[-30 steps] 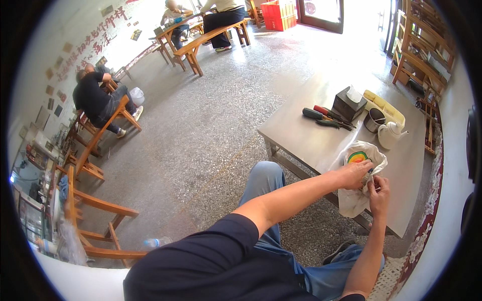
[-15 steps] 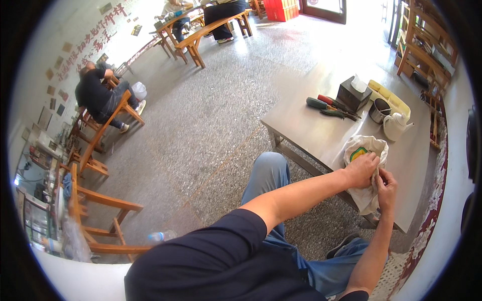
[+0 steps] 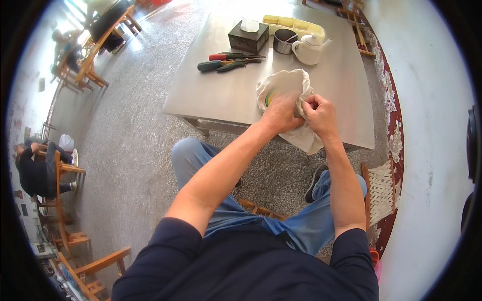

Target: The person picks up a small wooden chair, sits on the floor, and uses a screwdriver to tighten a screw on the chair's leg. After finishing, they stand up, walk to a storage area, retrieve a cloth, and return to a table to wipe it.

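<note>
Both hands on the off-white cloth bag (image 3: 288, 85), soft crumpled fabric, sitting at the near edge of the grey smooth-topped counter (image 3: 341, 85); its lower end hangs over the edge. Left hand (image 3: 281, 113) lies flat on the bag, fingers curled down into the cloth, pressing it. Right hand (image 3: 319, 113) is just beside it, touching, fingers pinched narrow on a fold of the same cloth. A green-and-yellow round thing (image 3: 269, 96) shows in the bag's opening, left of the left hand; can't tell what it is.

Far side of the counter:
- dark square tissue box (image 3: 247, 39), white tissue sticking out the top
- steel round cup (image 3: 284, 41) with a utensil in it, just right of the box
- white ceramic teapot (image 3: 311, 48), touching or nearly touching the cup, spout to the right
- pale yellow long plastic tray (image 3: 296, 22) with compartments, behind cup and teapot
- red-handled screwdriver (image 3: 236, 56) and green-handled pliers-type tools (image 3: 221, 65), lying side by side, in front of the box, well apart from the bag

Floor (image 3: 125, 125) is grey speckled stone. Wooden chairs (image 3: 65, 170) and benches on the left; a person in dark clothes (image 3: 32, 170) sits there, away from the counter. Right wall (image 3: 427, 125) white, paint flaking red-brown at the base.
</note>
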Tool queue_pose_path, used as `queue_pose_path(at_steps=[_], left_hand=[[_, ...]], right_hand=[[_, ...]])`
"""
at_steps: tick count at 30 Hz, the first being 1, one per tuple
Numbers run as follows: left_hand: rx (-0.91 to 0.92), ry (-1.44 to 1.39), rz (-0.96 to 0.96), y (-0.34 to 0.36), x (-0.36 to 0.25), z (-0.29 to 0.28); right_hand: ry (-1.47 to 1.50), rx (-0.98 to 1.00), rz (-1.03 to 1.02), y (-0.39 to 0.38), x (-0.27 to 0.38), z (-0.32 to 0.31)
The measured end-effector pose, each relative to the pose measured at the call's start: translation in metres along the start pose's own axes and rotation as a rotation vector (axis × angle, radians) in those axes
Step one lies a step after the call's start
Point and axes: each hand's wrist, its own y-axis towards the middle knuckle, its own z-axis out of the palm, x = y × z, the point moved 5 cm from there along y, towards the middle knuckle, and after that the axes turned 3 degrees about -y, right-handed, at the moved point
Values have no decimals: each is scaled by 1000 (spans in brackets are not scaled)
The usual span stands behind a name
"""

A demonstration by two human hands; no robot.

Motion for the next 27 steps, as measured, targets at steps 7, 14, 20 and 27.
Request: queue_pose_path(at_steps=[7,14,20,27], left_hand=[[-92,48,66,-1,-1,2],[-57,-13,-13,1,7,6],[-76,-18,-38,-1,3,5],[-21,-17,-72,-1,5,6]], right_hand=[[9,-123,73,13,-18,-10],[-62,-45,-127,-1,11,7],[-117,-112,-48,9,1,-5],[-67,-67,21,10,-8,-7]])
